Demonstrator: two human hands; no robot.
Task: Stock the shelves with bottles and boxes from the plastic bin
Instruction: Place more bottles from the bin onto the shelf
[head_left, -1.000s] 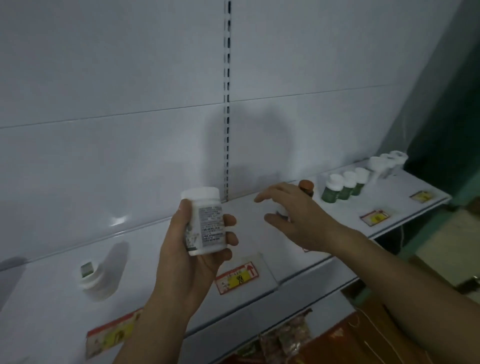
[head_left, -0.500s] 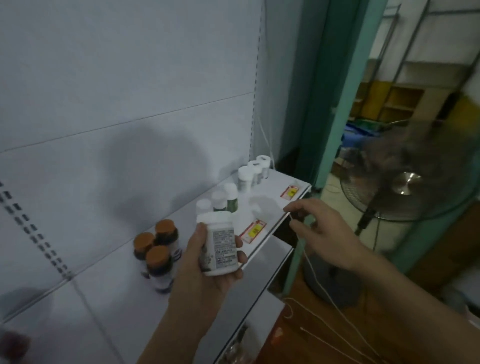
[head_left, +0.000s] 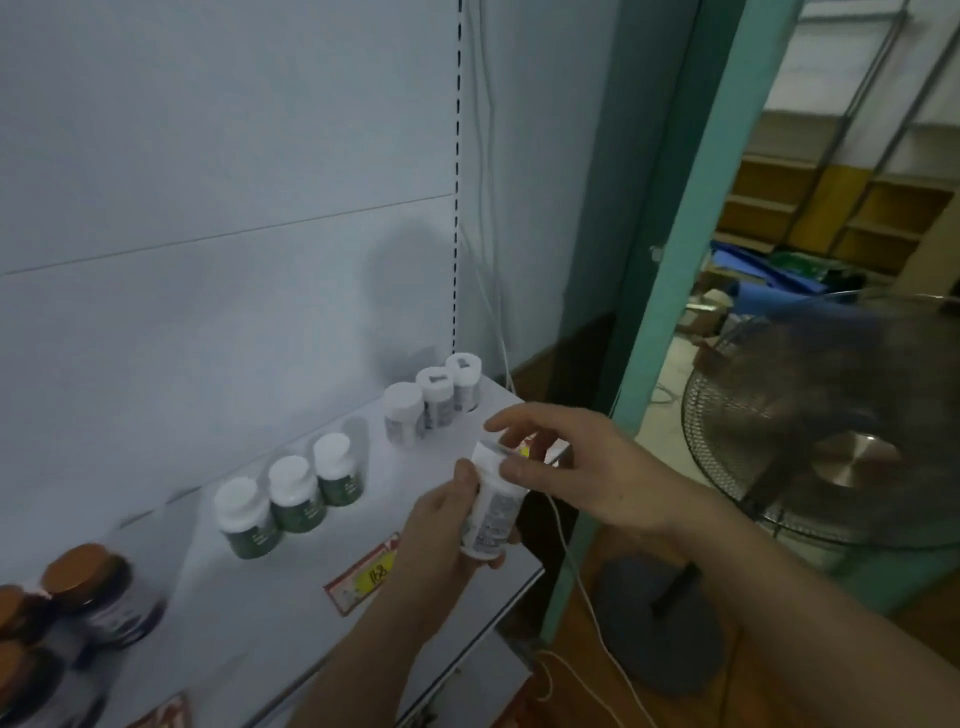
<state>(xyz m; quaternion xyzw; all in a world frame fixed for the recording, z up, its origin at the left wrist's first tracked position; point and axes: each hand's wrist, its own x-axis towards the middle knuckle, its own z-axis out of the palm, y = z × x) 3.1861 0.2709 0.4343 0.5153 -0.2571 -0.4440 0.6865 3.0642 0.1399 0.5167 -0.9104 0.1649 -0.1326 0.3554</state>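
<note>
A small white plastic pill bottle (head_left: 491, 512) is gripped by left-hand fingers (head_left: 464, 480), its cap pinched by right-hand fingers (head_left: 511, 470), white metal shelf (head_left: 291, 587) just behind.

Your left hand (head_left: 441, 540) grips white bottle (head_left: 491, 512) round body, above shelf (head_left: 311, 587) front edge. Your right hand (head_left: 582, 467) on bottle's cap, thumb and fingers curled over top. On shelf: three white bottles (head_left: 431, 397) at far end, three green bottles (head_left: 296, 493) with white caps mid, dark orange-capped jars (head_left: 98, 592) near. Price tag (head_left: 363, 574) on shelf front. Fan (head_left: 831, 431) at right, blurred.
</note>
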